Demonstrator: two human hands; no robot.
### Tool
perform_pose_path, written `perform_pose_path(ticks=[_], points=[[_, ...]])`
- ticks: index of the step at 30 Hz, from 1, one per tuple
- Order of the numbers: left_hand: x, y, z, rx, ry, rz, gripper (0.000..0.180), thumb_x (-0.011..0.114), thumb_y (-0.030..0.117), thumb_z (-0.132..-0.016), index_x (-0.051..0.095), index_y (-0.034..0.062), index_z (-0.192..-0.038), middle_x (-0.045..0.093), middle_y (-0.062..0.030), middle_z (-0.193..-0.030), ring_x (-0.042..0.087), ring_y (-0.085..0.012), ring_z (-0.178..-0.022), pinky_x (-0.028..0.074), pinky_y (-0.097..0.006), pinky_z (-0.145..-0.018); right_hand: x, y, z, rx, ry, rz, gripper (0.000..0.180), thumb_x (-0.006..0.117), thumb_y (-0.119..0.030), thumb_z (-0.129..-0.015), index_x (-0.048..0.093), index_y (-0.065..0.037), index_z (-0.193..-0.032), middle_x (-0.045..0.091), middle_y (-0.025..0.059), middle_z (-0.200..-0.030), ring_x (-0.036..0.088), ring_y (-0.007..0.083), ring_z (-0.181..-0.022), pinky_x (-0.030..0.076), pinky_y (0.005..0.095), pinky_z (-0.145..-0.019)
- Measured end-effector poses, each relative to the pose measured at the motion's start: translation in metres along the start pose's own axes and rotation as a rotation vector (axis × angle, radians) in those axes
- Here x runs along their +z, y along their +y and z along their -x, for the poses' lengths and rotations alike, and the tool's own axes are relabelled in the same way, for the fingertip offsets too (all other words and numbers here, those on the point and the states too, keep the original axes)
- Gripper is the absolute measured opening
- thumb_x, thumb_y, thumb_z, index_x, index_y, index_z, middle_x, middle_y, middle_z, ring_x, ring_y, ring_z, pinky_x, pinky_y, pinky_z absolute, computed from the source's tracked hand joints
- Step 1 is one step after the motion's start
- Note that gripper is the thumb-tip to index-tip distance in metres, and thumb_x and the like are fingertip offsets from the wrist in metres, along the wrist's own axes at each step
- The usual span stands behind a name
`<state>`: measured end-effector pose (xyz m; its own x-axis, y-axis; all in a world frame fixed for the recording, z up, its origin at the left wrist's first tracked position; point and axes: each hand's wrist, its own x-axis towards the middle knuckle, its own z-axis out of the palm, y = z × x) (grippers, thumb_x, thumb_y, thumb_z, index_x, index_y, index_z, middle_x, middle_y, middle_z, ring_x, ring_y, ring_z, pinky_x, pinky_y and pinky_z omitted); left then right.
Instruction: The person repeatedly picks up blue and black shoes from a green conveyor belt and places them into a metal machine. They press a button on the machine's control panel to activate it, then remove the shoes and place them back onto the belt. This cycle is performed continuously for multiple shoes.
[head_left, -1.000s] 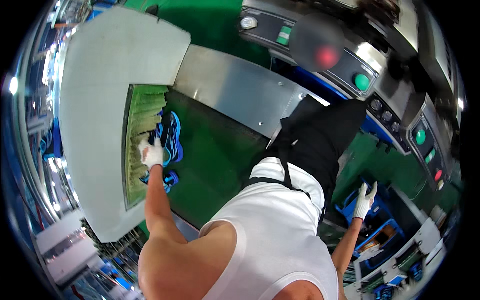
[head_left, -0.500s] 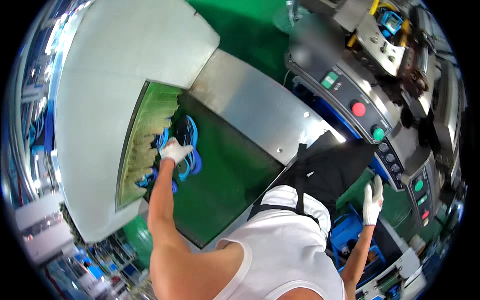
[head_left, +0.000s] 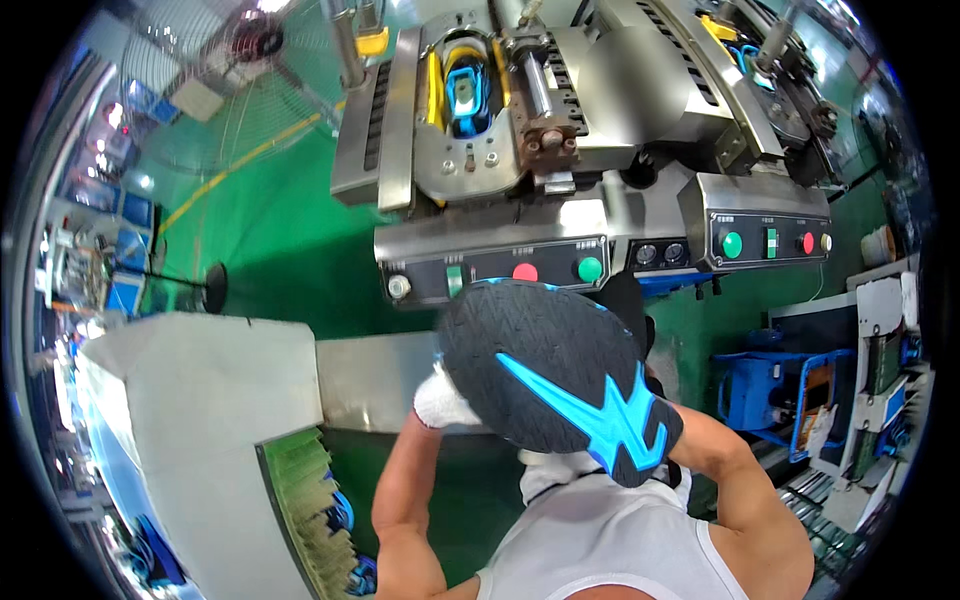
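A black shoe sole with a bright blue pattern (head_left: 545, 365) fills the middle of the head view, its tread toward me. My left hand (head_left: 443, 400), in a white glove, grips the shoe at its left edge; the fingertips are behind it. The right forearm (head_left: 705, 440) runs behind the narrower end of the sole, so that hand is hidden. Beyond the shoe, a machine holds another black and blue shoe (head_left: 465, 95) between yellow pads.
Control panels (head_left: 495, 270) with red and green buttons stand just past the shoe. At left is a pale machine housing (head_left: 200, 400) with a green bristle curtain (head_left: 305, 500), blue shoe parts showing beside it. A blue crate (head_left: 755, 390) is at right; a large fan (head_left: 240, 60) stands far left.
My left hand has left the shoes by the bristles and now holds a shoe up, sole toward me. My right arm has come inward behind it. The view has turned toward the machines.
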<state>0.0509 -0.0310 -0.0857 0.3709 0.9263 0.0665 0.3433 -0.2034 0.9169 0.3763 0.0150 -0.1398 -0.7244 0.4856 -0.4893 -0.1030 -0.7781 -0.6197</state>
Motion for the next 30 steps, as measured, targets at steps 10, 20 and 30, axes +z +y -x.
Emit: perform_pose_path(ticks=[10, 20, 30], points=[[-0.137, 0.009, -0.337, -0.059, 0.47, -0.875, 0.084, 0.076, 0.049, -0.093, 0.048, -0.0012, -0.155, 0.051, -0.0256, -0.157, 0.053, -0.039, -0.142, 0.041, -0.044, -0.119, -0.052, 0.006, 0.108, -0.457, 0.408, -0.437, 0.067, 0.073, -0.019, -0.096, 0.048, 0.004, -0.154, 0.064, 0.0202, -0.142, 0.068, 0.0306, -0.124, 0.057, 0.0448, -0.103], [-0.165, -0.038, -0.444, -0.452, 0.413, -1.074, 0.08, 0.076, 0.048, -0.083, 0.053, 0.0046, -0.147, 0.062, -0.0287, -0.14, 0.062, -0.0437, -0.129, 0.049, -0.049, -0.11, -0.066, 0.029, 0.149, -0.612, 0.474, -0.632, 0.075, 0.079, -0.014, -0.09, 0.046, 0.003, -0.156, 0.065, 0.0197, -0.141, 0.067, 0.0327, -0.125, 0.057, 0.0472, -0.104], [-0.185, 0.079, -0.269, 0.032, 0.767, -0.842, 0.06, 0.083, 0.024, -0.089, 0.061, -0.002, -0.138, 0.069, -0.0214, -0.132, 0.066, -0.0309, -0.123, 0.049, -0.041, -0.109, -0.043, -0.001, 0.122, -0.743, 0.26, -0.549, 0.084, 0.084, -0.01, -0.084, 0.045, 0.002, -0.157, 0.067, 0.0193, -0.139, 0.067, 0.0348, -0.126, 0.057, 0.0496, -0.106]])
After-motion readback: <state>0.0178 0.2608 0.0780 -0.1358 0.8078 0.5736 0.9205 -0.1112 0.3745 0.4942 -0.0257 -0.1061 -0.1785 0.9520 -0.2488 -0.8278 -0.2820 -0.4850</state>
